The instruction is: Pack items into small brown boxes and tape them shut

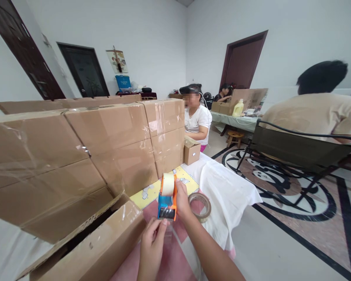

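My right hand (182, 197) is wrapped round the side of an orange and blue tape dispenser (167, 201), which carries a pale roll of tape. Just below it, the thumb and fingers of my left hand (153, 231) pinch at the dispenser's cutting end, where a strip of clear tape seems to hang. A larger roll of tape (205, 203) lies on the cloth beside my right wrist. To the left of my hands stands a long cardboard box (105, 244) with its top partly open; its inside is dark.
Taped cardboard boxes (123, 144) are stacked like a wall along the table's left side. A small open box (192, 153) stands near a person (199, 121) across the table. A white cloth (222, 187) hangs over the right edge. Another person sits in a chair (298, 146) at right.
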A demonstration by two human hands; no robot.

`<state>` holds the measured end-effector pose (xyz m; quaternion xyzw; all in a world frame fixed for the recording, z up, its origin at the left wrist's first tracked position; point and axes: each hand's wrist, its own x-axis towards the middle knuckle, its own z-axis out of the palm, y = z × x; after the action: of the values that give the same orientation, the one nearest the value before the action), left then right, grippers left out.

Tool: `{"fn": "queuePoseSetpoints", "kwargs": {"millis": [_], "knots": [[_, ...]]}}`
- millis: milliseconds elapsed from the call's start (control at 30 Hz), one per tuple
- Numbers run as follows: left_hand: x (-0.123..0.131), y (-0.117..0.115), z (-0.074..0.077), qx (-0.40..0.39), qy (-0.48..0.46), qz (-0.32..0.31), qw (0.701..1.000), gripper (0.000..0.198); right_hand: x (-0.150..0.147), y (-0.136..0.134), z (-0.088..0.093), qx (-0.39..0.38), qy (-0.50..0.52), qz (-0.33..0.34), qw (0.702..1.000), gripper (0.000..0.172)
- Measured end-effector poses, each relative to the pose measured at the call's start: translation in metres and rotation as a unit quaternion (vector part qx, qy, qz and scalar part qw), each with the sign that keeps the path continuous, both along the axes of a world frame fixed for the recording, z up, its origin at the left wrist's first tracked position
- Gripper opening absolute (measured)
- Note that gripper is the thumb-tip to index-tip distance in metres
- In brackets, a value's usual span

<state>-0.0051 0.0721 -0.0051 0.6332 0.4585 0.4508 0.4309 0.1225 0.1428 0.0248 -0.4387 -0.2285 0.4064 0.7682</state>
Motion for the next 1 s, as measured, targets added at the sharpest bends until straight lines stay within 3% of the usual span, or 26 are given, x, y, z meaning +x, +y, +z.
{"fn": "queuePoseSetpoints", "kwargs": {"millis": [133,367,533,700,1000], "knots": [[-0.001,0.001,-0.001,-0.031,-0.015,0.007,0.999,0.044,0.000,-0.003,0.001,-0.005,-0.055,0.002,0.998,0.045],[-0.006,0.002,0.001,-0.073,-0.019,-0.005,0.997,0.047,0.003,-0.007,-0.006,-0.019,-0.100,-0.068,0.992,0.044],[-0.007,0.004,-0.003,-0.064,-0.018,-0.012,0.998,0.049,-0.001,-0.003,-0.005,-0.002,-0.020,-0.004,1.000,0.046],[-0.008,0.006,-0.012,-0.046,-0.017,-0.017,0.999,0.046,-0.003,-0.006,0.006,0.000,0.054,0.021,0.998,0.037],[-0.007,0.005,-0.012,-0.020,-0.029,-0.034,0.999,0.039,-0.002,-0.004,0.008,-0.013,0.085,0.072,0.994,0.036]]}}
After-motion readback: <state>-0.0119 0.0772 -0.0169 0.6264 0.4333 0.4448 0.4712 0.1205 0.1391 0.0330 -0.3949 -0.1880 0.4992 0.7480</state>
